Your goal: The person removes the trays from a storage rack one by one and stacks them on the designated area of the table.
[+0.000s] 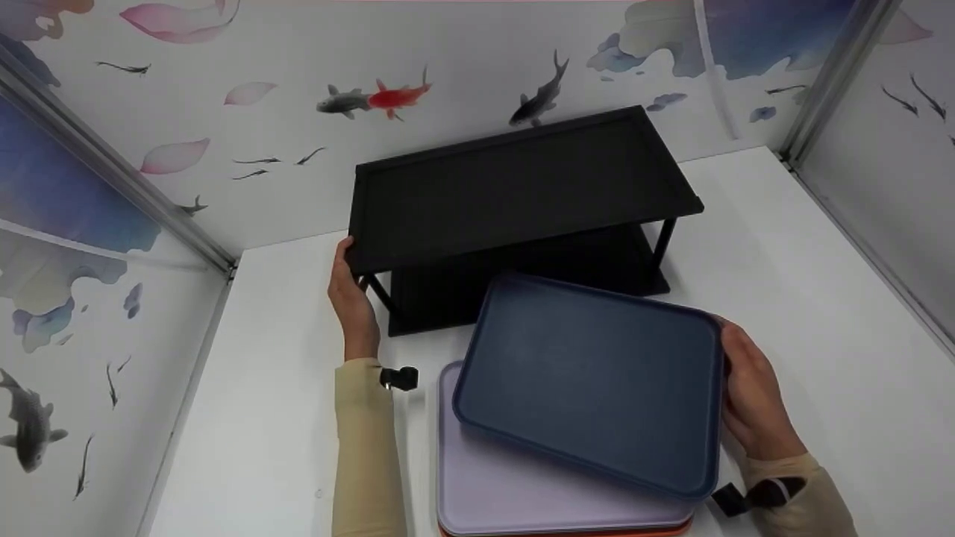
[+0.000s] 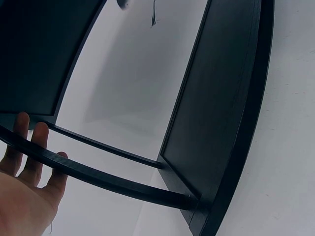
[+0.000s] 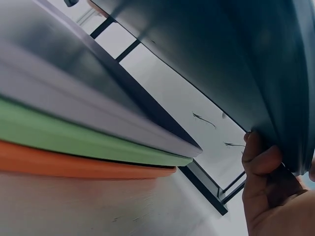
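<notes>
L hand (image 1: 353, 298) sits at the rack's (image 1: 515, 186) front-left corner, thumb up against the top shelf edge, fingers reaching behind the left leg. In the L wrist view the hand (image 2: 24, 191) has fingers straight, lying behind a thin black crossbar (image 2: 98, 178); nothing clamped, just touching/steadying. Cream sleeve (image 1: 365, 447) w/ a small black clip at the wrist.

Rack: black, two-tier, standing on the white surface (image 1: 283, 418) toward the back, near the fish-print wall (image 1: 298, 89). Top shelf is bare; lower shelf is dark, can't tell what's on it.

In front of the rack, centre-right: blue tray (image 1: 589, 380), tilted, far edge raised and close to the rack's lower shelf, near edge lower. It overlaps a stack lying flat on the surface: lilac tray (image 1: 492, 485) on top, an orange one (image 1: 559, 531) peeking out at the bottom. R wrist view shows the stack as lilac (image 3: 74, 98), green (image 3: 74, 135), orange (image 3: 64, 164), w/ the blue tray (image 3: 236, 64) lifted above them, apart at this end.

R hand (image 1: 753, 403) grips the blue tray's right rim, thumb on top, fingers curled under. R wrist view: hand (image 3: 275, 196) w/ thumb pressed on the rim underside edge.
</notes>
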Action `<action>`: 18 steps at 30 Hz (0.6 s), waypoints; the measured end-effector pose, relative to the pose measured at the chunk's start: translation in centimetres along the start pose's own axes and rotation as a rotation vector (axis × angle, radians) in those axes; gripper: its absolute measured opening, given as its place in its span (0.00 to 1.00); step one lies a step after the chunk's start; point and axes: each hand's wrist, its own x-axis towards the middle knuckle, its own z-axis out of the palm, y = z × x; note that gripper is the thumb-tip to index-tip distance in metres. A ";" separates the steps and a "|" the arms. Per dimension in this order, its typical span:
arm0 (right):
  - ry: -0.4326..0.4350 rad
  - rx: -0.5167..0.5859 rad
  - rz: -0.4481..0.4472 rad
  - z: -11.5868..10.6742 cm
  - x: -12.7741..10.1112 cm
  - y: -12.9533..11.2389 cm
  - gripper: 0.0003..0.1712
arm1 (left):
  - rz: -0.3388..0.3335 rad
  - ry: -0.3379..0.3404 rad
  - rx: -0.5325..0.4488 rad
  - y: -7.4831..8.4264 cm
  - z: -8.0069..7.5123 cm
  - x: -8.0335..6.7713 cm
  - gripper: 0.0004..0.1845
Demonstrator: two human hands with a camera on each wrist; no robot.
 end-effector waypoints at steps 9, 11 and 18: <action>0.022 -0.032 0.005 0.0 0.1 0.1 0.25 | 0.000 -0.010 0.001 0.2 0.1 0.0 0.27; 0.024 -0.048 0.007 0.0 0.1 0.1 0.25 | 0.000 -0.006 0.000 0.2 0.1 0.0 0.27; 0.003 -0.080 0.013 -0.1 0.1 0.0 0.28 | 0.003 0.013 0.017 -0.1 0.0 -0.1 0.26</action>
